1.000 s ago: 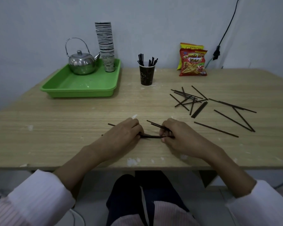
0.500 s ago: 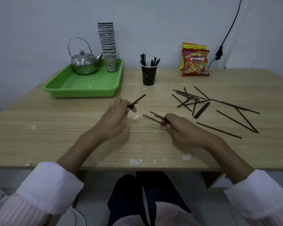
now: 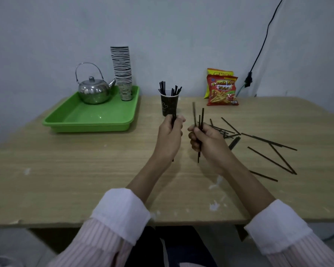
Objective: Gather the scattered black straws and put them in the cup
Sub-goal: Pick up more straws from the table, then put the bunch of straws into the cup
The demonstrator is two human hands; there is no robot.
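Note:
A dark paper cup (image 3: 169,105) stands at the back middle of the wooden table (image 3: 85,166) with several black straws sticking out of it. My left hand (image 3: 170,135) is raised just in front of the cup and grips a black straw or two, mostly hidden by the fingers. My right hand (image 3: 205,139) is lifted beside it and holds a few black straws (image 3: 200,120) upright. Several more loose straws (image 3: 268,149) lie scattered on the table to the right.
A green tray (image 3: 89,120) at the back left carries a steel teapot (image 3: 95,89) and a tall stack of paper cups (image 3: 122,72). Two snack bags (image 3: 222,89) lean on the wall at the back right, next to a black cable (image 3: 258,54).
Both hands have lifted off the table with the straws they picked up and moved forward toward the cup. The held straws went from lying flat to upright.

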